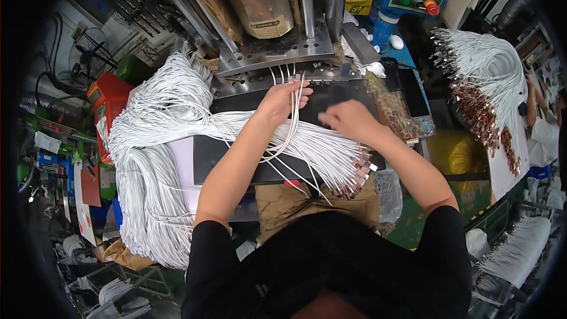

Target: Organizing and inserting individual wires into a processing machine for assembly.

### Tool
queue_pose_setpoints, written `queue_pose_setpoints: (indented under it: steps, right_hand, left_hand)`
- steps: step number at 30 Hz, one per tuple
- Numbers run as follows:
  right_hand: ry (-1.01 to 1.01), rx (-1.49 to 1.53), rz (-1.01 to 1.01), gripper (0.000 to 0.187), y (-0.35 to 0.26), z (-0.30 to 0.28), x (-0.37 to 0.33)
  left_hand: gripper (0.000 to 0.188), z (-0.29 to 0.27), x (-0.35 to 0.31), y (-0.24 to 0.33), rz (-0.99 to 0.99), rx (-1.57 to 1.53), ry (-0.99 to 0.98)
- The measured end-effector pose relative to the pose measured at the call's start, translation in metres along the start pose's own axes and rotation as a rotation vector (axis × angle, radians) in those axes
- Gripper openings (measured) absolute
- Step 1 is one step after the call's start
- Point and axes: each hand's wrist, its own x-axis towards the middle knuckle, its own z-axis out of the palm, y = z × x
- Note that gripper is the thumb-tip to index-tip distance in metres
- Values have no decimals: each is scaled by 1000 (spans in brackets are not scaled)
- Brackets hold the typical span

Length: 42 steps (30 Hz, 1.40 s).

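Thin white cables (294,113) in front of a steel press (277,58).
The left hand (283,100) pinches a few of them, smooth and bending; the right hand (355,120) is blurred, half curled, I cannot tell if it holds something. A dense bundle (322,145) with shiny tips fans over the flat black counter (214,158).

Cables (293,123), white, slim, a few: held in my left hand (287,99), upper ends at the fingers, lengths curving down across the bundle.

Bundle of like cables (313,142), white, many: lying crosswise on the black tabletop (208,168), passing under my left forearm, fanned rightward; metal connectors (354,172) at the right end, some strands straying toward my lap.
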Motion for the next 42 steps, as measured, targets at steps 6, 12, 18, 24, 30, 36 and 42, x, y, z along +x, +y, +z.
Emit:
queue_pose_setpoints:
  steps: [6, 12, 18, 24, 30, 36, 42]
  right_hand:
    - [519, -484, -209, 25, 42, 10, 37]
    - [457, -21, -212, 30, 49, 19, 34]
    - [100, 1022, 566, 37, 50, -6, 39]
    - [236, 856, 435, 40, 55, 19, 41]
    - [238, 838, 402, 41, 57, 21, 37]
    - [257, 722, 313, 41, 50, 20, 35]
    - [275, 537, 275, 41, 48, 22, 31]
  left_hand:
    - [33, 5, 2, -16, -9, 122, -63]
    - [31, 12, 3, -21, -5, 236, -77]
    - [23, 15, 12, -31, 59, 456, -188]
    - [21, 22, 19, -34, 115, 494, -225]
    - [21, 26, 11, -29, 113, 464, -220]
    - [22, 24, 12, -28, 99, 505, -206]
    - [23, 32, 12, -30, 54, 487, -201]
